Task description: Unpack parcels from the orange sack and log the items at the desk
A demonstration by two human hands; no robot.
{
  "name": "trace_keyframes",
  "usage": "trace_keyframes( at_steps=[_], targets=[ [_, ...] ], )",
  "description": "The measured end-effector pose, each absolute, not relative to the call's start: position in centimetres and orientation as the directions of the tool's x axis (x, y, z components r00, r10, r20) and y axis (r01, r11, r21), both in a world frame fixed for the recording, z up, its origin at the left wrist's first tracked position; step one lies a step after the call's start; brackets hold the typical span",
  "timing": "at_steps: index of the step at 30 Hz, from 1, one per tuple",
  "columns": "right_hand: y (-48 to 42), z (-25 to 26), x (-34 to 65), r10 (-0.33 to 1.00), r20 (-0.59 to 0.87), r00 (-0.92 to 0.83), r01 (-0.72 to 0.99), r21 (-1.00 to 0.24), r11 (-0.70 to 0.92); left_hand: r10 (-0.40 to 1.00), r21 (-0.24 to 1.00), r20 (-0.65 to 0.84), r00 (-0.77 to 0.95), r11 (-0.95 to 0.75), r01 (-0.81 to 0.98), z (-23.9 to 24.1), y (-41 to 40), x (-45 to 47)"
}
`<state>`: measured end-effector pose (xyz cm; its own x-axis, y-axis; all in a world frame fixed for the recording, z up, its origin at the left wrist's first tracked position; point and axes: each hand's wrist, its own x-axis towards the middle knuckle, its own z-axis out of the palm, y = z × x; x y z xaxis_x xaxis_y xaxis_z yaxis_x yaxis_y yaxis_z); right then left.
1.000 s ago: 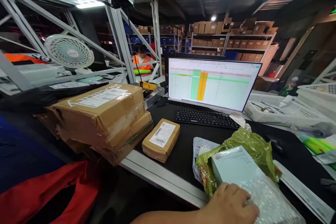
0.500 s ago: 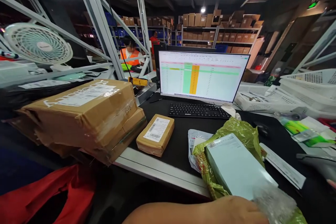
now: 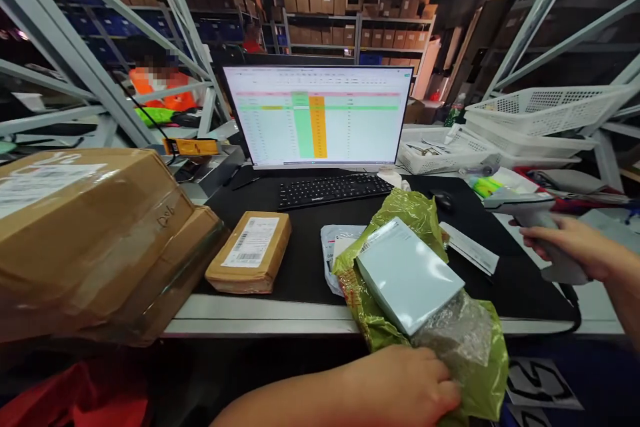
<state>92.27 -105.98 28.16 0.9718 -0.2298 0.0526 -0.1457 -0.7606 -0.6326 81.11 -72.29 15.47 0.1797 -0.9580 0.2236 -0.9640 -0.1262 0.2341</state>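
Note:
My left hand [image 3: 413,380], at the front edge of the desk, is closed on the near end of a green plastic mailing bag [image 3: 487,383]. A pale blue box [image 3: 410,273] pokes out of the bag, with clear bubble wrap [image 3: 460,327] around its near end. At the right, my right hand [image 3: 575,243] is wrapped around the handle of a grey barcode scanner [image 3: 547,220], held above the desk. A white paper slip [image 3: 470,247] lies between the bag and the scanner. Beside the bag's left side is a grey-white plastic packet [image 3: 333,253].
A small labelled carton [image 3: 250,253] and larger taped boxes [image 3: 110,233] occupy the left. Behind are a monitor [image 3: 320,120], a keyboard [image 3: 335,190] and a mouse [image 3: 443,200]. White baskets [image 3: 545,113] stand back right. A person in an orange vest [image 3: 163,90] sits beyond the frame.
The view has swung right and the desk things appear farther left. My right hand has come into view with the scanner raised. The green bag's near end now shows more fully.

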Motion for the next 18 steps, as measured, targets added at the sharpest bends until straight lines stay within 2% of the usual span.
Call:
trace_keyframes(
  at_steps=[3, 7, 9, 14, 18],
  targets=[
    [-101.8, 30.5, 89.6, -0.037, -0.194, 0.98, -0.167, -0.718, -0.676, -0.958, 0.214, 0.214, 0.19, -0.144, -0.966, 15.0, -73.2, 81.0],
    [-93.7, 32.9, 87.1, 0.241, -0.321, 0.916, -0.023, -0.641, -0.767, -0.947, 0.089, 0.27, 0.176, -0.157, -0.983, 16.0, -73.3, 80.3],
    [-90.6, 33.3, 87.1, 0.324, -0.36, 0.875, 0.041, -0.611, -0.79, -0.937, 0.015, 0.315, 0.149, -0.152, -0.988, 16.5, -73.0, 79.7],
    [-88.0, 32.9, 89.1, 0.306, -0.44, 0.844, 0.015, -0.551, -0.834, -0.896, -0.082, 0.439, 0.064, -0.111, -0.99, 15.9, -72.3, 78.6],
    [-88.2, 32.9, 89.4, 0.279, -0.452, 0.848, -0.043, -0.581, -0.813, -0.902, -0.095, 0.424, 0.085, -0.137, -0.986, 15.9, -71.7, 78.3]
  ],
)
